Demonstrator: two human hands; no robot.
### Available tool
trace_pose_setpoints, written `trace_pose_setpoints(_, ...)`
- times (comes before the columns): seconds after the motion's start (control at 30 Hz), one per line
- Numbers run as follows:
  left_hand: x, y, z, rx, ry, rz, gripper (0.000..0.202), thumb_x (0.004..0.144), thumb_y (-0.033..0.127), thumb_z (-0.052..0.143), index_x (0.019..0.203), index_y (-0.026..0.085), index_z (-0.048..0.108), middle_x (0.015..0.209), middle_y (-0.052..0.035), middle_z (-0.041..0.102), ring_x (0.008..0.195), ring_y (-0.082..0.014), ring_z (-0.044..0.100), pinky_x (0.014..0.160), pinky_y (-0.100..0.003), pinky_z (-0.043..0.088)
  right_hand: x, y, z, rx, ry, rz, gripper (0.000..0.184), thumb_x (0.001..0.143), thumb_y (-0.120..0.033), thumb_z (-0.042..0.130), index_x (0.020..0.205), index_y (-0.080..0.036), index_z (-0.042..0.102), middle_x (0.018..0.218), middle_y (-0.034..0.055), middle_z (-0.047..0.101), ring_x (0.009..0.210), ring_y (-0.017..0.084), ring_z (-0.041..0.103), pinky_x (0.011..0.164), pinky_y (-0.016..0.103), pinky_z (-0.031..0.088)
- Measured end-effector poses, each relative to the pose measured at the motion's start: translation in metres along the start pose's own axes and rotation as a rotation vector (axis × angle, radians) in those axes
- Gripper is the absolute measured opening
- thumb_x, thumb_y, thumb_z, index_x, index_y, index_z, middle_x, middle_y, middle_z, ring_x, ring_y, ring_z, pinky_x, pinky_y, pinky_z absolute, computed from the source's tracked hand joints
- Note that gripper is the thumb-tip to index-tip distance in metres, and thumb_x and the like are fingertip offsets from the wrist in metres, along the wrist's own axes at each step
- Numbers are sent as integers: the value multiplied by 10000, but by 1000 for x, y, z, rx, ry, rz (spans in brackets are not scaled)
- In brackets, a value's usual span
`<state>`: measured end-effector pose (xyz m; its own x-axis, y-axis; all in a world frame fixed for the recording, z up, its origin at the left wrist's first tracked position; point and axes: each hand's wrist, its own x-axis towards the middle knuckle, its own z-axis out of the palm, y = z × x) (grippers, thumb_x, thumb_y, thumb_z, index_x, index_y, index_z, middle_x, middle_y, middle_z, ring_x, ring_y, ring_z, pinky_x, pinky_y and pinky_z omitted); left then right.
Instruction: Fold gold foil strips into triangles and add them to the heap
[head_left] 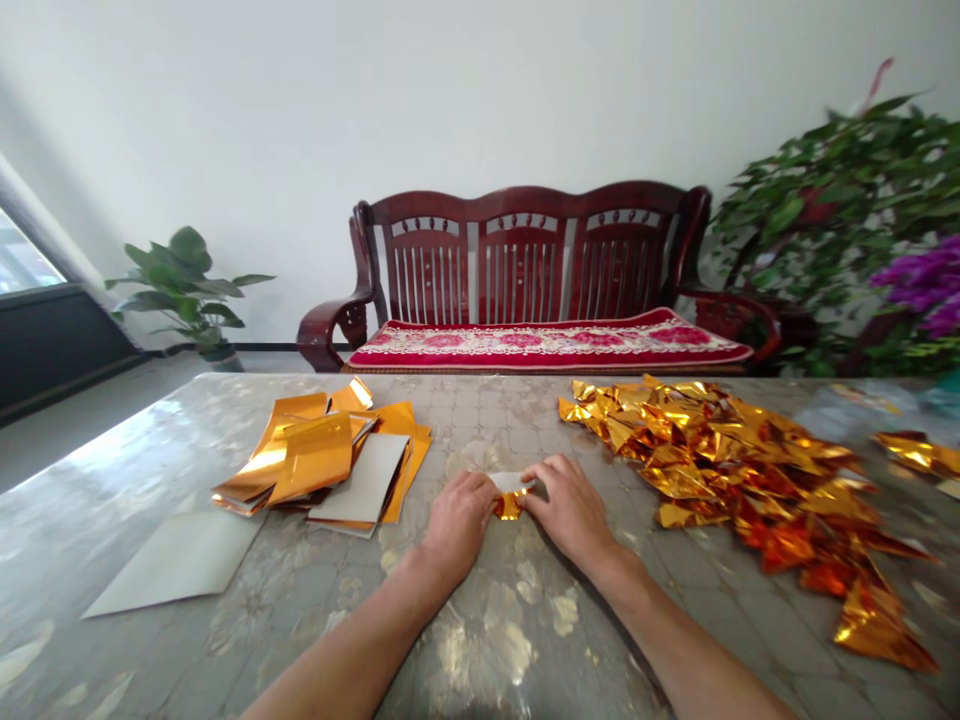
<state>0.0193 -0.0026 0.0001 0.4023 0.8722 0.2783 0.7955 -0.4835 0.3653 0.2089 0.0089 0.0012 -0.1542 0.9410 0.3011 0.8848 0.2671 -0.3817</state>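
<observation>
Patterned tabletop [480,415], stacked foil [322,460] left, foil heap [720,470] right, left grip [459,520] and right grip [568,508] narrow on a foil fold [508,506].

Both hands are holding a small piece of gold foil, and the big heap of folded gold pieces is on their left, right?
Not quite: the head view shows the heap on their right, not their left. The rest stands: the left hand and right hand are holding the small foil piece between them.
</observation>
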Motion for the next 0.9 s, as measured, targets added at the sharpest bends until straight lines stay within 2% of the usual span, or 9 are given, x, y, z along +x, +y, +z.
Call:
trace_pose_setpoints(0.07, -2, 2, -1, 38, -49, 3, 239, 983, 230, 470, 899, 216, 693, 938, -47, 675, 935, -191, 581, 837, -285, 451, 2, 2, -2, -5, -32, -46, 86, 824, -338, 711, 857, -260, 698, 929, 24, 624, 957, 217, 539, 800, 304, 390)
trace_pose_setpoints(0.17, -3, 3, -5, 67, -84, -6, 269, 993, 257, 449, 913, 224, 704, 945, -51, 688, 938, -194, 589, 838, -287, 441, 5, 5, -5, -15, -67, -85, 99, 830, -362, 708, 814, -265, 711, 874, 16, 643, 916, 210, 539, 777, 306, 374)
trace_pose_setpoints(0.4, 6, -3, -10, -23, -62, -108, 155, 914, 202, 566, 896, 247, 713, 915, -18, 696, 920, -183, 607, 813, -267, 417, 14, 5, -6, -13, -104, -109, 133, 846, -285, 666, 727, -226, 662, 851, 14, 655, 890, 192, 545, 758, 290, 368)
trace_pose_setpoints(0.5, 10, -8, -14, 7, -15, -171, 105, 867, 258, 643, 956, 245, 697, 952, -22, 688, 954, -206, 603, 838, -289, 414, 17, 7, -5, 30, -106, -140, 58, 841, -235, 650, 880, -229, 692, 976, 26, 668, 988, 202, 540, 850, 300, 377)
trace_pose_setpoints(0.57, 12, -13, -16, 63, 10, -240, 280, 827, 380, 694, 1065, 233, 669, 1032, -52, 670, 1012, -239, 589, 867, -319, 416, 18, 9, -3, 79, -116, -159, 251, 839, -213, 639, 1087, -231, 675, 1111, 36, 664, 1067, 210, 527, 918, 314, 371)
trace_pose_setpoints(0.63, 13, -17, -18, 106, -4, -303, 446, 788, 501, 710, 1129, 222, 644, 1094, -80, 642, 1060, -266, 574, 891, -343, 416, 20, 11, -3, 106, -137, -172, 378, 838, -198, 629, 1215, -227, 629, 1190, 45, 649, 1106, 217, 517, 954, 327, 366)
trace_pose_setpoints(0.73, 11, -20, -18, 136, -25, -341, 521, 770, 598, 685, 1122, 219, 635, 1100, -91, 620, 1064, -281, 570, 896, -362, 417, 20, 12, -2, 110, -168, -200, 355, 842, -177, 608, 1189, -241, 650, 1198, 47, 645, 1117, 218, 512, 968, 338, 367)
trace_pose_setpoints(0.9, 8, -21, -15, 137, -12, -336, 509, 777, 634, 656, 1071, 219, 641, 1050, -92, 624, 1019, -289, 580, 873, -372, 422, 18, 9, -1, 105, -161, -257, 403, 820, -89, 555, 1177, -249, 653, 1184, 43, 639, 1118, 210, 503, 978, 330, 366)
